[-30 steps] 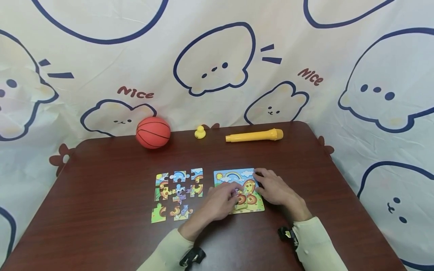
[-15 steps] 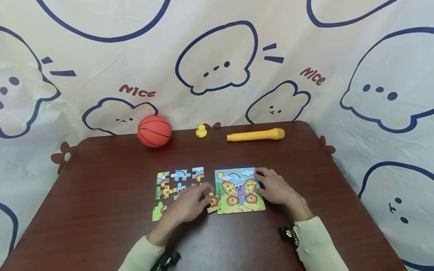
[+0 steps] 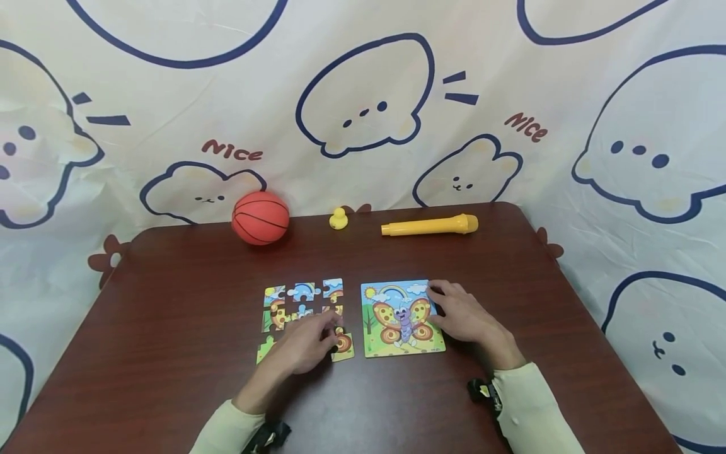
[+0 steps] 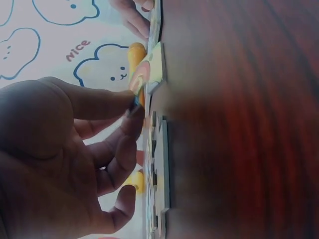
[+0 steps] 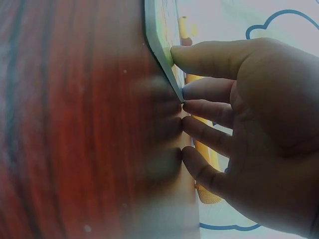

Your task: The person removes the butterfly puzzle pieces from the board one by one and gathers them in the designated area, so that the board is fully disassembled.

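Note:
My left hand (image 3: 309,345) pinches a jigsaw puzzle piece (image 3: 344,349) with an orange spiral between thumb and index finger. In the left wrist view that piece (image 4: 156,67) is tilted, just above the table. Several other jigsaw pieces (image 3: 304,291) lie in loose rows; the hand covers part of them. To their right is a square butterfly picture board (image 3: 379,347), flat on the table. My right hand (image 3: 465,318) rests at the board's right edge. In the right wrist view its thumb touches the board's edge (image 5: 158,42), and the other fingertips rest on the table.
A red ball (image 3: 261,218) with basketball lines, a yellow toy duck (image 3: 338,219) and a yellow toy microphone (image 3: 429,225) stand along the back of the dark wooden table (image 3: 170,353). Behind hangs a white cloth (image 3: 238,113) with cartoon drawings.
My left hand has moved left from over the picture board to the loose pieces, bringing the spiral piece with it. The whole board picture is now uncovered. My right hand has stayed put.

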`<action>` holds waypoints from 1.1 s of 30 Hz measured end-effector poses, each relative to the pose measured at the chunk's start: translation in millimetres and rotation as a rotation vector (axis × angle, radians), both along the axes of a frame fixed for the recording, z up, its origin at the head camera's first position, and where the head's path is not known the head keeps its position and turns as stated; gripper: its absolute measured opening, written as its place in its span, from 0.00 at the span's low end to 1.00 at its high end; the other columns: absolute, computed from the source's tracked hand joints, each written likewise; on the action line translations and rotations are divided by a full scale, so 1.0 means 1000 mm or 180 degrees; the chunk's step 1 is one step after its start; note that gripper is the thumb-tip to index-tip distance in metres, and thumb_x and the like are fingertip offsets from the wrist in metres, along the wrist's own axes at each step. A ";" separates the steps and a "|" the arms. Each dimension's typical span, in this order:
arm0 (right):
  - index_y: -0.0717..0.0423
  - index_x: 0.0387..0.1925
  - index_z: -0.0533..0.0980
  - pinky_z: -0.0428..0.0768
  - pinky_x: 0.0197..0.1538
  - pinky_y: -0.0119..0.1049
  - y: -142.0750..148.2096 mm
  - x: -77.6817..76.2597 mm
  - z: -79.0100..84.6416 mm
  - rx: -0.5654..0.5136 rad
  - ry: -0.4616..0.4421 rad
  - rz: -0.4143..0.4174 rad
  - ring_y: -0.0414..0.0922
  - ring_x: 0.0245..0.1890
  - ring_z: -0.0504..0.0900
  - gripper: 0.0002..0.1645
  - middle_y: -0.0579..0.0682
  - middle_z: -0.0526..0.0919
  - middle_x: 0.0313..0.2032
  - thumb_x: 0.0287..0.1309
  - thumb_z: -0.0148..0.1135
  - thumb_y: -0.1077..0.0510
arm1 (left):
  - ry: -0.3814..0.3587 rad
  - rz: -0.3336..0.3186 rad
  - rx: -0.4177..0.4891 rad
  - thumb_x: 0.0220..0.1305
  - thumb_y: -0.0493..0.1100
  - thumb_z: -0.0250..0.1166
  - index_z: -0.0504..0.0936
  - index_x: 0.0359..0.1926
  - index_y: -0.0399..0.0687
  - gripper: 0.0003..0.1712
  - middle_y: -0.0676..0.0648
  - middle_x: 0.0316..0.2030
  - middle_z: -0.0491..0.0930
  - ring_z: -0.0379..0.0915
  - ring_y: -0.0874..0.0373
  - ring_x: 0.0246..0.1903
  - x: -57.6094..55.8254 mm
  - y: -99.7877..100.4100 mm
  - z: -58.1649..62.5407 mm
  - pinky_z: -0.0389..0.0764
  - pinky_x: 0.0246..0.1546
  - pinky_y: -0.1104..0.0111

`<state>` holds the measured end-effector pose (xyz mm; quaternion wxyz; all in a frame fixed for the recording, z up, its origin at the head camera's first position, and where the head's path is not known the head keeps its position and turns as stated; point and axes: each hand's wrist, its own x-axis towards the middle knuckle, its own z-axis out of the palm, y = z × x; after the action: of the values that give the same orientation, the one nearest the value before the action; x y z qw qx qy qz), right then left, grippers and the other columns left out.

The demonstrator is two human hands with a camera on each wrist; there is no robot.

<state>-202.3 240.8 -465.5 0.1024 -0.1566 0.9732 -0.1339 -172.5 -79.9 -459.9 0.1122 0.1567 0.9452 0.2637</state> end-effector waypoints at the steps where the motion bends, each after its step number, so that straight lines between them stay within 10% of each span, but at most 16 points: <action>1: 0.58 0.69 0.64 0.65 0.62 0.60 0.000 0.000 0.000 0.0002 0.0003 0.0003 0.57 0.68 0.61 0.37 0.56 0.62 0.70 0.63 0.61 0.49 | -0.0013 0.0011 -0.0011 0.62 0.44 0.66 0.80 0.46 0.56 0.11 0.60 0.27 0.76 0.69 0.64 0.28 0.000 -0.001 -0.001 0.69 0.36 0.63; 19: 0.59 0.68 0.65 0.67 0.63 0.56 0.006 0.002 -0.007 -0.0053 0.0028 -0.0025 0.56 0.67 0.63 0.37 0.57 0.64 0.69 0.61 0.63 0.49 | 0.0286 0.0258 0.0141 0.61 0.42 0.66 0.80 0.46 0.53 0.12 0.56 0.33 0.77 0.70 0.61 0.36 -0.003 -0.004 -0.008 0.71 0.36 0.64; 33: 0.53 0.74 0.55 0.63 0.64 0.64 0.007 0.002 -0.007 -0.0227 -0.0003 -0.0337 0.60 0.70 0.59 0.44 0.58 0.55 0.73 0.64 0.57 0.41 | 0.0611 0.0776 -0.0199 0.59 0.63 0.63 0.64 0.70 0.55 0.42 0.41 0.68 0.64 0.58 0.40 0.65 -0.012 -0.019 -0.003 0.59 0.60 0.38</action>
<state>-200.1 247.5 -472.4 0.0900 -0.1083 0.9747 -0.1738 -184.2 -99.0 -462.7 -0.0067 0.0617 0.9713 0.2296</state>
